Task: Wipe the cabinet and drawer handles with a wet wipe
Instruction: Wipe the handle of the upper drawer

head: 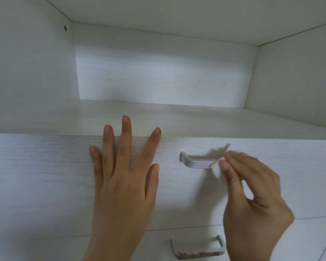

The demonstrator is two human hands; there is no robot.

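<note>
A white drawer front (45, 166) carries a silver bar handle (195, 162) right of centre. My right hand (252, 194) pinches a folded white wet wipe (217, 171) and holds it against the handle's right end, which it covers. My left hand (124, 178) lies flat on the drawer front with its fingers spread, the fingertips reaching the top edge. Below, a second drawer bears another silver handle (198, 249) with brown marks along its lower edge.
Above the drawers is an open white cabinet compartment (158, 72) with a shelf surface (177, 117), side walls and a back panel. A thin seam (177, 227) divides the two drawer fronts.
</note>
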